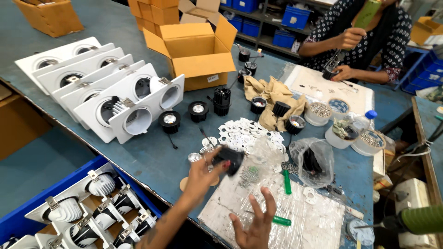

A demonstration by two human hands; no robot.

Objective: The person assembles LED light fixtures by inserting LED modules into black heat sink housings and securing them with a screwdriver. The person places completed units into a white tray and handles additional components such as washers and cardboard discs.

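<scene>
Head view looks down on a worn blue-grey table (152, 157), where the left hand (200, 177) at lower centre closes its fingers on a small black ribbed lamp body (229, 160), matte and blurred, held just above a scuffed white work mat (314, 221). Below it the right hand (254, 226) is spread open with fingers splayed, holding nothing, just beside a glossy green-handled screwdriver (280, 221) lying on the mat. Flat white die-cut rings (244, 133) lie heaped at centre beside a crumpled clear plastic bag (314, 159). Smooth white rectangular twin-lamp housings (106, 87) lean in a row at upper left. An open tan corrugated carton (196, 53) with a small white label low on its front stands at upper centre. At upper right another person's hands (344, 55) work over a white sheet.
</scene>
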